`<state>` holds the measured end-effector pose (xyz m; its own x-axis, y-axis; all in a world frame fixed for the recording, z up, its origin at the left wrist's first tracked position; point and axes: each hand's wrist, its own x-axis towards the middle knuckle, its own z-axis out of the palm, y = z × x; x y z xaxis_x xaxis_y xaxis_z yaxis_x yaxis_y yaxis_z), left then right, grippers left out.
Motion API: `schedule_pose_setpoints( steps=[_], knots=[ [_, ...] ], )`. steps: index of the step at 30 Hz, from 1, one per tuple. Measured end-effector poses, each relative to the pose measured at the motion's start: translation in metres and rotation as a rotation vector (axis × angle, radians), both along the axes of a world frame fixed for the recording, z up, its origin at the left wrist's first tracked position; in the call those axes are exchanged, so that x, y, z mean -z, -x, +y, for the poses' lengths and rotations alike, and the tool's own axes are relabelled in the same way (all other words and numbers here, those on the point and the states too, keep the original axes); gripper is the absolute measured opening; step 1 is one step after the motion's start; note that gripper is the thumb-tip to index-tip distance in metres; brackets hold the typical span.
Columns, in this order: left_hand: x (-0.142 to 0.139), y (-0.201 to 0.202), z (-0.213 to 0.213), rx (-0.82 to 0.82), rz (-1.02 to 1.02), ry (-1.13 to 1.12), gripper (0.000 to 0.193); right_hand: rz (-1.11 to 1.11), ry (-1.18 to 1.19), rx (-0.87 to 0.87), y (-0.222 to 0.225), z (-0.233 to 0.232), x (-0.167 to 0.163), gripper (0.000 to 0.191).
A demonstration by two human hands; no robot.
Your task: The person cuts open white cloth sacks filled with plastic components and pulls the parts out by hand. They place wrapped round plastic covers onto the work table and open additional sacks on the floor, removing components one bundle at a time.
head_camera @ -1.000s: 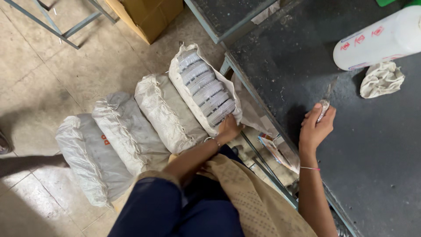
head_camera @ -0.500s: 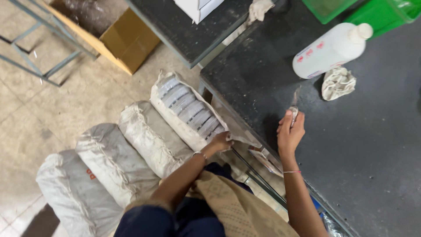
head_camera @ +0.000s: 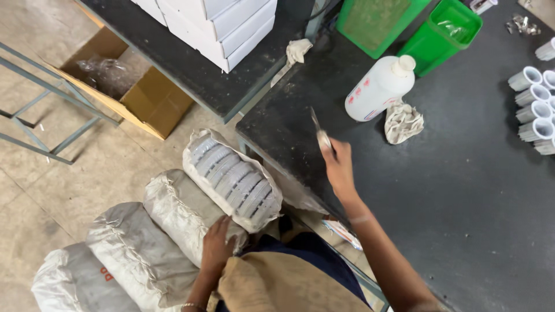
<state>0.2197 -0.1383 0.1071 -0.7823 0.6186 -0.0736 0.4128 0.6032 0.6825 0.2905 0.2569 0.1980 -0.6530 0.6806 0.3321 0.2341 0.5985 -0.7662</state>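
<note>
— Near the counter (head_camera: 462,190) front-left edge, what's changed?
— Right hand (head_camera: 338,167) has lifted, grip closed on a thin metal tool (head_camera: 319,132); left hand (head_camera: 217,245) still presses the sacks (head_camera: 231,182).

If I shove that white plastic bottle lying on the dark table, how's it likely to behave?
The white bottle lies on its side, so its round body would probably roll rather than slide. The crumpled rag touching its lower side might stop it rolling that way. It looks like thin plastic, likely light unless full; its contents cannot be seen.
</note>
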Motion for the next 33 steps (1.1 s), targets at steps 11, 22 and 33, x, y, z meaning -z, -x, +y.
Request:
schedule_pose_setpoints(
  steps=[11, 22, 33],
  knots=[
    [0.037, -0.03, -0.031, -0.423, -0.272, -0.118, 0.045, 0.249, 0.413, 0.071, 0.186, 0.094, -0.008, 0.041],
    [0.068, -0.026, -0.017, -0.385, -0.325, 0.005, 0.048, 0.194, 0.339, 0.16, 0.018, 0.045, -0.023, 0.05],
    [0.01, 0.003, 0.015, -0.199, -0.283, 0.099, 0.04, 0.372, 0.372, 0.119, 0.052, 0.111, -0.023, 0.062]
  ],
)
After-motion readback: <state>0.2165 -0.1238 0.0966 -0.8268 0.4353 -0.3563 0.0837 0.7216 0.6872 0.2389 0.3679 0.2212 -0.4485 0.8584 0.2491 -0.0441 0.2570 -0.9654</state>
